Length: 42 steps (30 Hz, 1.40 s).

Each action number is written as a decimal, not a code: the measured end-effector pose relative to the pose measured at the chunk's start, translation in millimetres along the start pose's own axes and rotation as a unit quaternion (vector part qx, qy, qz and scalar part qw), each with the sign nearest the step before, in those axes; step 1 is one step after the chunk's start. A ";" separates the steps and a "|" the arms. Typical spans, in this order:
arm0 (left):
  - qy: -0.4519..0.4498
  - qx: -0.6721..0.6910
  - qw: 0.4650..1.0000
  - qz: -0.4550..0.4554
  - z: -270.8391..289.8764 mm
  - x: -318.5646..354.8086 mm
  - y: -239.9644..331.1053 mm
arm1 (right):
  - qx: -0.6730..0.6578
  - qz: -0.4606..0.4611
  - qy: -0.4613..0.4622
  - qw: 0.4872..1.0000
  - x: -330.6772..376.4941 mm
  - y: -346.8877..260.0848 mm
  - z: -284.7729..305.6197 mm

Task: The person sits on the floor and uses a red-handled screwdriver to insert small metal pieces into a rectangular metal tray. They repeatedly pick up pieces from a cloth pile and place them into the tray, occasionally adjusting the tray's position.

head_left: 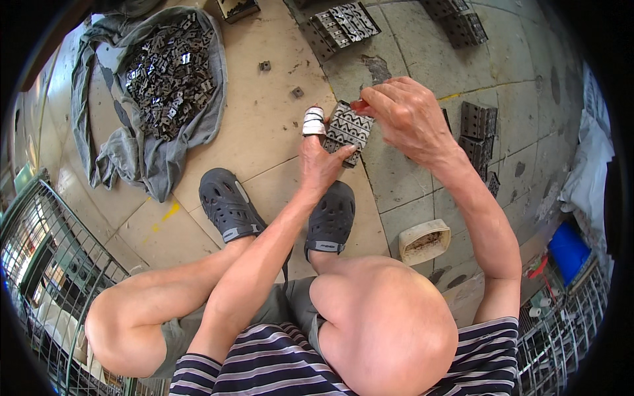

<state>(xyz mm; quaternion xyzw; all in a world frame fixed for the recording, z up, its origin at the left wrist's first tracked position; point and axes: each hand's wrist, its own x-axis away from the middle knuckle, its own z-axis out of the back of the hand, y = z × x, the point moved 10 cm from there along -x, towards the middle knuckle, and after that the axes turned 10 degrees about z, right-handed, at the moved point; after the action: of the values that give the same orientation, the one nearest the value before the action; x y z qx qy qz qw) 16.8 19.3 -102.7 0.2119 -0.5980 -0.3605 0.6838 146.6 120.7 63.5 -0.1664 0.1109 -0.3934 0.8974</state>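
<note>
My left hand (319, 155), its forefinger wrapped in white tape, grips a flat block of stacked grey metal pieces (348, 128) from below, thumb on its lower edge. My right hand (403, 112) comes over the block's top right corner, fingers pinched on a small red-orange tool or piece that touches the block. Both hands are held above the tiled floor, in front of my two dark clogs (228, 206).
A grey cloth (155, 155) at the left carries a heap of small metal pieces (168, 72). Stacked blocks of pieces (343, 25) lie farther off and at the right (478, 122). A beige tray (424, 241) sits by my right knee. Wire racks (39, 264) flank both sides.
</note>
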 end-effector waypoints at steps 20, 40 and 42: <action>0.026 -0.003 1.000 0.012 3.1 7.1 13.2 | -0.586 -0.175 -0.097 0.785 -13.0 36.2 -73.6; 0.052 0.013 0.998 0.037 5.1 11.6 11.0 | -0.608 -0.280 0.020 0.743 -1.7 48.3 -82.8; 0.040 0.020 0.998 0.036 5.0 10.4 8.6 | -0.589 -0.248 -0.032 0.769 -8.0 43.4 -75.6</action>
<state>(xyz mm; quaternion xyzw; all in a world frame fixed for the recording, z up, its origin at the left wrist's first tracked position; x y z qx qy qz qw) 14.3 17.8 -88.6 0.2181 -0.5844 -0.3144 0.7156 145.4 138.1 -22.2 -0.6965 0.2468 -0.4541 0.4978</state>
